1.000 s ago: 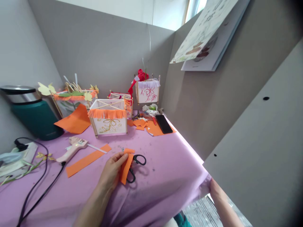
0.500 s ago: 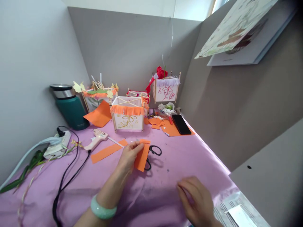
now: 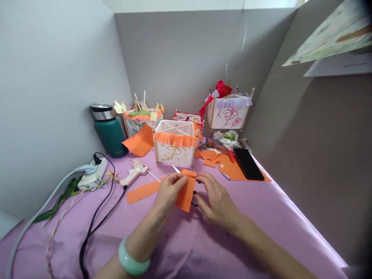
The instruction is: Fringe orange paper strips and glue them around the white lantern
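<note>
My left hand (image 3: pixel 171 190) pinches a folded orange paper strip (image 3: pixel 185 197), held upright over the purple cloth. Behind that paper lies a pair of scissors (image 3: pixel 176 169); its blade tip shows past the upper left edge of the paper and parts of its black handles on the right. My right hand (image 3: pixel 213 197) has thumb and fingers on those handles, whose loops are mostly hidden. Another orange strip (image 3: pixel 143 192) rests flat on the cloth to the left. Just beyond my hands stands a white box lantern (image 3: pixel 174 153) with orange fringe and stick edges.
On the left are a hot glue gun (image 3: pixel 135 174), a power strip (image 3: pixel 93 174) with cables, and a teal bottle (image 3: pixel 110 135). A phone (image 3: pixel 248 164) lies on orange paper (image 3: pixel 228 170) at right. Further decorated boxes stand behind, one with purple fringe (image 3: pixel 231 112).
My right hand has moved up and left from the near right of the table to the scissors' handles. My left hand still holds the orange strip. The view has turned left.
</note>
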A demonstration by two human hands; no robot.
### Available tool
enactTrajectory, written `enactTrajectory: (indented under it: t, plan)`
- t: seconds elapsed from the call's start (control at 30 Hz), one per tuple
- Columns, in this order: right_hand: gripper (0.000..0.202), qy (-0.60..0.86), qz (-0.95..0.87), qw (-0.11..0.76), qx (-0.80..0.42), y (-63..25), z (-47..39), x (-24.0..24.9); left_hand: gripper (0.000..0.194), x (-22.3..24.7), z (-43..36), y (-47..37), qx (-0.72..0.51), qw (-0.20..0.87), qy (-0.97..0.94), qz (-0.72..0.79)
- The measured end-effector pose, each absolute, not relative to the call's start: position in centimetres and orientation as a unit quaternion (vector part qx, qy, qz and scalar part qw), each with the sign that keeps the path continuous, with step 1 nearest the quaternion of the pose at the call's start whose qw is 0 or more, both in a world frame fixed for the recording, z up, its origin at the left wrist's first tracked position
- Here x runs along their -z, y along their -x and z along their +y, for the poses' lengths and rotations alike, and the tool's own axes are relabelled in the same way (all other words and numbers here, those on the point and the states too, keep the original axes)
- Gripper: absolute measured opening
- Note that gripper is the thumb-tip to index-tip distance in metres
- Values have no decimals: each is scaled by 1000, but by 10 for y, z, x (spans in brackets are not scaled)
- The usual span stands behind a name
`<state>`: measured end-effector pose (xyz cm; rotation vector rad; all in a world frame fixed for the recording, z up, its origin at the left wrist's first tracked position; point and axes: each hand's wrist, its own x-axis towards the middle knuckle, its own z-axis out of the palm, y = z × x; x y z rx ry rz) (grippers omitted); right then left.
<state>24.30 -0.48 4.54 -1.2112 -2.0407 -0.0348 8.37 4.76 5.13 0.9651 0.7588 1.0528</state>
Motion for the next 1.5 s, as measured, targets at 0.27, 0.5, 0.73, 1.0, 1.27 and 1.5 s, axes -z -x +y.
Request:
enactTrajectory:
  t: [0.27,0.5,0.73,1.0,1.27,1.5]
  plan:
    - [48,559,-776,277,-91,-272,3,-45,19,-54,35,-80,-377,740,-410,376]
    - [25,653,-748,68,-97,-315,-7,-54,19,-69,36,-28,-289,635,-550,459]
    - [36,546,-645,356,-398,-307,15,-57,19,-88,70,-28,-323,664,-532,415]
    - [49,363,-571,355,-645,-287,48,-56,23,-73,110,-64,-315,686,-517,403]
    - [39,470,-648,331,-500,-287,52,-32,35,-54,120,-63,-355,673,-492,422]
    - [37,499,-707,285,-413,-285,47,-29,25,-50,123,-55,-335,694,-468,432]
